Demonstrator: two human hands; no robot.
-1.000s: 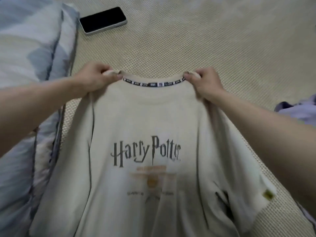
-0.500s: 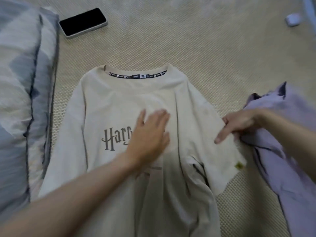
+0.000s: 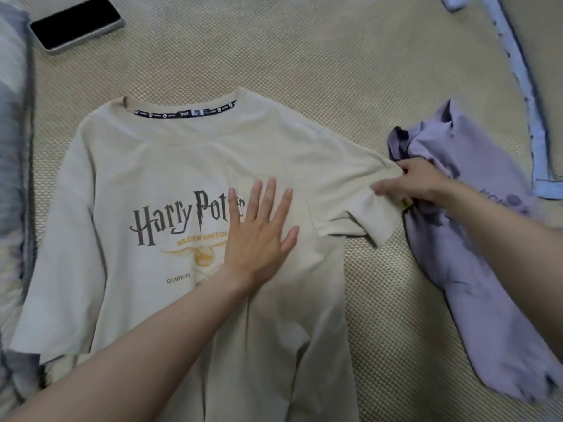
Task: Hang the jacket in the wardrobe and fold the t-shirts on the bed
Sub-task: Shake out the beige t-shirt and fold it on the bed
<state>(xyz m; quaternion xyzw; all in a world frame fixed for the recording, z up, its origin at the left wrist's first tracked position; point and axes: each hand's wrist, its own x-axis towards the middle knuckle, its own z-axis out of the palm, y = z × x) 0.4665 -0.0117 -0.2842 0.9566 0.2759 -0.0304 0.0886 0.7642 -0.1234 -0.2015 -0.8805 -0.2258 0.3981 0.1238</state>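
Beige t-shirt (image 3: 146, 166): my left hand (image 3: 259, 236), fingers wide, is pressing its chest flat; my right hand (image 3: 411, 184) is pinching its right sleeve.

Beige t-shirt (image 3: 170, 166) with grey-and-gold print; lilac t-shirt (image 3: 475, 269); black phone (image 3: 76, 22).

woven beige mat (image 3: 350, 56) under soft, even light

the mat fills nearly the whole view, its fine basket-like weave plain and pale tan, with no hard shadows on it. at the far left edge lies blurred grey-blue and white patterned bedding (image 3: 13, 147), bunched along the mat's side. a dark phone (image 3: 76, 22) in a pale case lies face up at the top left, near the bedding. at the top right a light blue strip of fabric (image 3: 524, 74) curves down the mat, with a small pale object (image 3: 454, 1) beside its upper end.
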